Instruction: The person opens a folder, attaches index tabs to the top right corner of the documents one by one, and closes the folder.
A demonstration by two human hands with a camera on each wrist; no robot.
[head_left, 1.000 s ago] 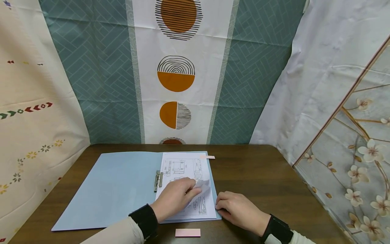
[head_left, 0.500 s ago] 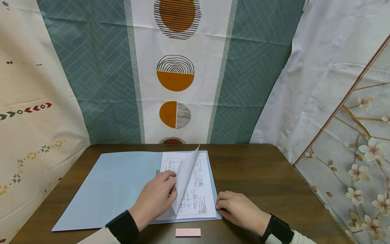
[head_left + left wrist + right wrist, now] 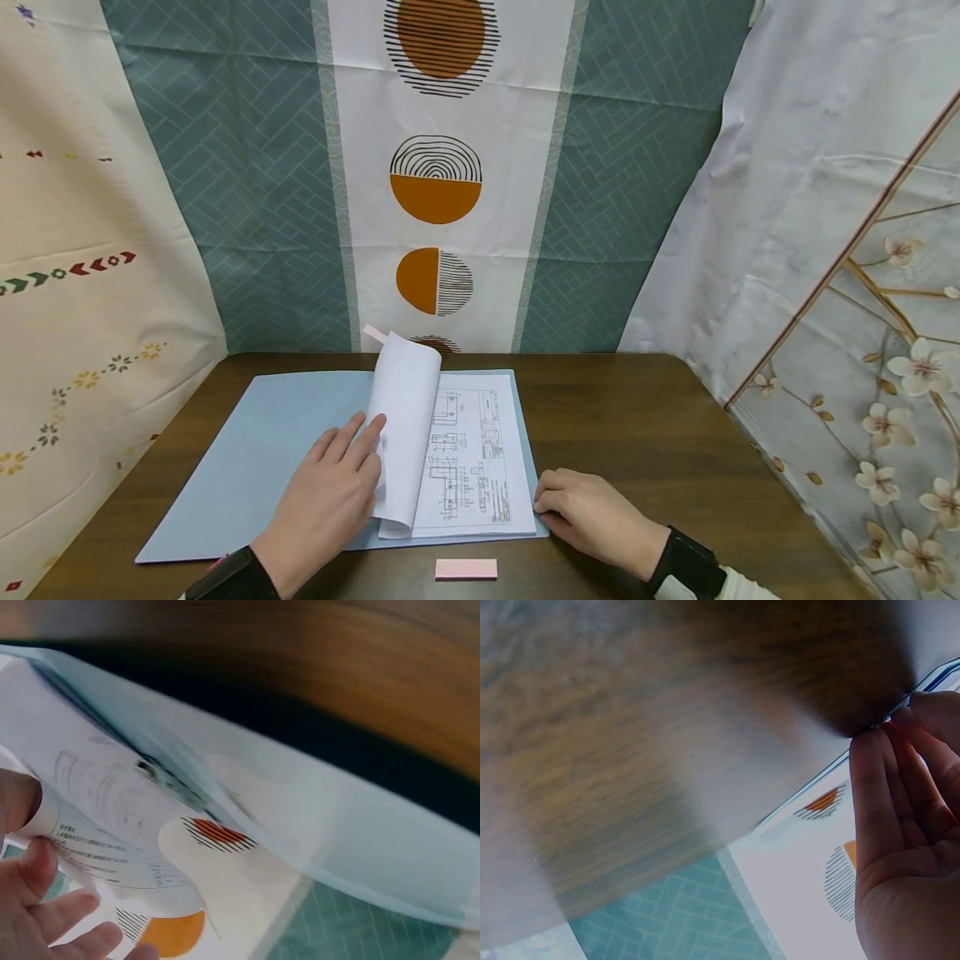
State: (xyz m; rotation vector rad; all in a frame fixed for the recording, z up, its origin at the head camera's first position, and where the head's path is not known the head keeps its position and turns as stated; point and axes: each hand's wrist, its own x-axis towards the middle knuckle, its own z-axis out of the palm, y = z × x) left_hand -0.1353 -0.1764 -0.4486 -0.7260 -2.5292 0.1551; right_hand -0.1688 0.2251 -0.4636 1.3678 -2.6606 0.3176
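- The left hand [image 3: 322, 492], fingers nearly straight and spread, touches the curled sheet [image 3: 405, 417]; I cannot tell if its thumb grips.
- The right hand [image 3: 592, 517] pinches the edge of the blue folder [image 3: 240, 475], spread on the table [image 3: 600, 425] — a useful anchor.
- Better to guide the sheet softly past the clip [image 3: 176, 782] — pressing could crease it.

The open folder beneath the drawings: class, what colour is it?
Light blue; the folder shows best in the head view.
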